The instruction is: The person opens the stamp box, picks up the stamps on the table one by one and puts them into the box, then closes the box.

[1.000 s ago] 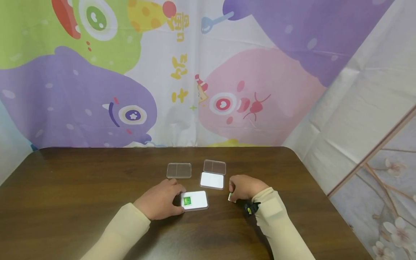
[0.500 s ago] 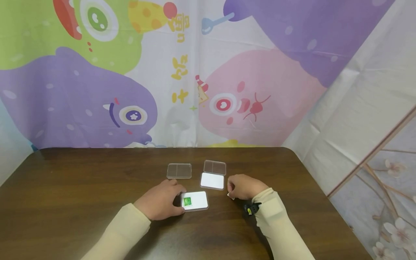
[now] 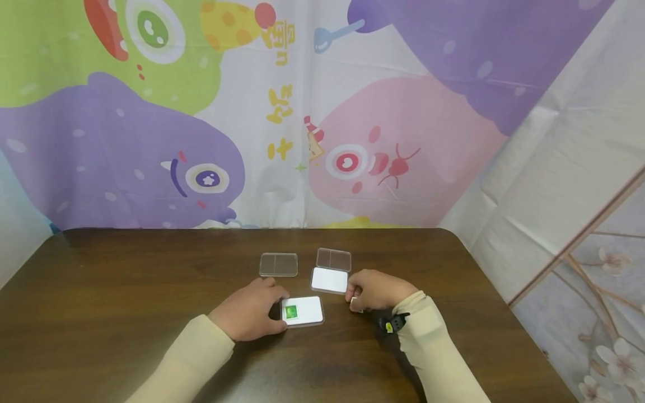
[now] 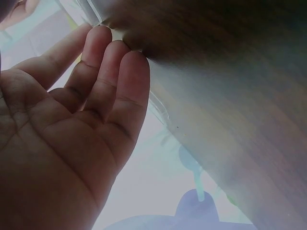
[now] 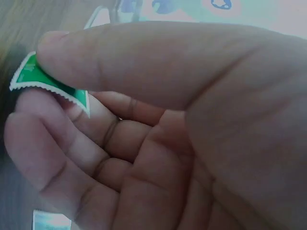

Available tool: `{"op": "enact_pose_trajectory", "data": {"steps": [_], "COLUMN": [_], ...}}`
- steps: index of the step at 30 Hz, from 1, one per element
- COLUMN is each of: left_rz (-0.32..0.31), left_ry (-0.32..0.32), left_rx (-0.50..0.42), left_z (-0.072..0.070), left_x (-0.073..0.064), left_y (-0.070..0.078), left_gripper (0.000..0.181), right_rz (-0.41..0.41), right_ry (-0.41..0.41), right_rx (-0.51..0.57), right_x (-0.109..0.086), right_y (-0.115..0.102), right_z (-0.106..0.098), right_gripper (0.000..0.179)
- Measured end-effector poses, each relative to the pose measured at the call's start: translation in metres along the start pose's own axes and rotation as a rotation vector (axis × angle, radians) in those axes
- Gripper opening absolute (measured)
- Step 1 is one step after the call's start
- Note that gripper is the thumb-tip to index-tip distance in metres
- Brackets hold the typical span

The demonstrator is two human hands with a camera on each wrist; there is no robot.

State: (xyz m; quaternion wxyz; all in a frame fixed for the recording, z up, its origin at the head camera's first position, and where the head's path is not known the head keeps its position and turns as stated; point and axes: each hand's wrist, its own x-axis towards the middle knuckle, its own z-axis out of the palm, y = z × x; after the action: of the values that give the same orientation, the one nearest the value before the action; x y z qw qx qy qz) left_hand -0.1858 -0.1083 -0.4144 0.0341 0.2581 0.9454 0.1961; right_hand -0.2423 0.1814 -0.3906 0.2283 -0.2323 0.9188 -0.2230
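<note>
In the head view, my left hand (image 3: 252,310) holds the left end of a clear plastic case (image 3: 323,320), thumb at the near side and fingers at the far side. A green stamp (image 3: 291,312) lies on the white insert (image 3: 309,309) in that case. To the right, my right hand (image 3: 378,290) pinches another green stamp (image 5: 72,91) between thumb and forefinger; its white toothed edge shows and it bends a little. In the left wrist view, the fingertips (image 4: 134,67) sit at the case's edge against the table.
Behind the hands lie a clear lid (image 3: 279,265) and an open case (image 3: 333,259) with a white insert (image 3: 330,279). Low in the right wrist view is a small white-edged piece (image 5: 52,220). A cartoon-printed curtain (image 3: 282,184) stands at the back of the brown table (image 3: 151,268).
My right hand has shifted slightly left toward the cases with the stamp, which has turned between the fingers. My left hand and the case stay in place.
</note>
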Motion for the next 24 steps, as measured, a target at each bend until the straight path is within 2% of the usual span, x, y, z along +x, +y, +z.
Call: {"op": "enact_pose_trajectory", "data": {"steps": [5,8,13,21,24], "left_rz": [-0.001,0.000,0.009,0.001,-0.002], "left_ry": [0.003,0.005,0.011,0.009,0.004], "left_rx": [0.001,0.001,0.003,0.008,0.004], "left_z": [-0.0004,-0.0003,0.0009,0.0018,0.0023], "left_x": [-0.0001,-0.0002,-0.0001,0.0002,0.0003], "left_y": [0.0000,-0.0005,-0.0022,-0.0030,-0.0028], "left_gripper": [0.043,0.042,0.042,0.041,0.041], "right_rz": [0.010,0.029,0.034,0.042,0.063], "right_ry": [-0.088,-0.102,-0.063,0.022,0.022], "right_rx": [0.126,0.169,0.128,-0.101,-0.090], "right_x": [-0.0015,-0.0009,0.0003,-0.0017,-0.0022], "right_y": [-0.0029,-0.0036,-0.0024,-0.0037,-0.0040], "right_z": [0.0014,0.0033,0.0039,0.0001,0.0013], "right_gripper": [0.012,0.014,0.015,0.015,0.017]}}
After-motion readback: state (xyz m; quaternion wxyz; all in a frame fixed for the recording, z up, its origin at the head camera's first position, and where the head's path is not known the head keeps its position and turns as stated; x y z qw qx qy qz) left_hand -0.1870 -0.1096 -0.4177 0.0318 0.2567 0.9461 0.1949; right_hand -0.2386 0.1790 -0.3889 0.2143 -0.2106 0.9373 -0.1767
